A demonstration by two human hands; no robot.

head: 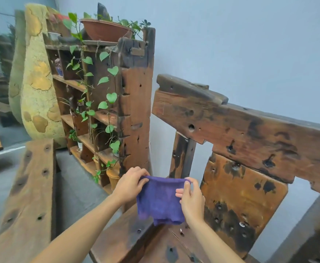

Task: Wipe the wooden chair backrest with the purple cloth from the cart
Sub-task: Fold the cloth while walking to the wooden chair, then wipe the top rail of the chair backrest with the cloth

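Note:
A purple cloth [160,200] hangs spread between my two hands, above the chair's seat [147,243]. My left hand [129,184] pinches its upper left corner and my right hand [191,201] grips its upper right edge. The wooden chair backrest [246,141] rises to the right of the cloth: a thick dark-stained top rail with holes, and a broad centre panel below it. The cloth hangs just left of that panel, apart from it. No cart is in view.
A rough wooden shelf unit [134,103] with trailing green vines and a clay bowl [106,30] stands behind the chair on the left. A heavy wooden plank [30,196] runs along the lower left. A tall yellow-green vase [37,76] stands by the shelves. A grey wall lies behind.

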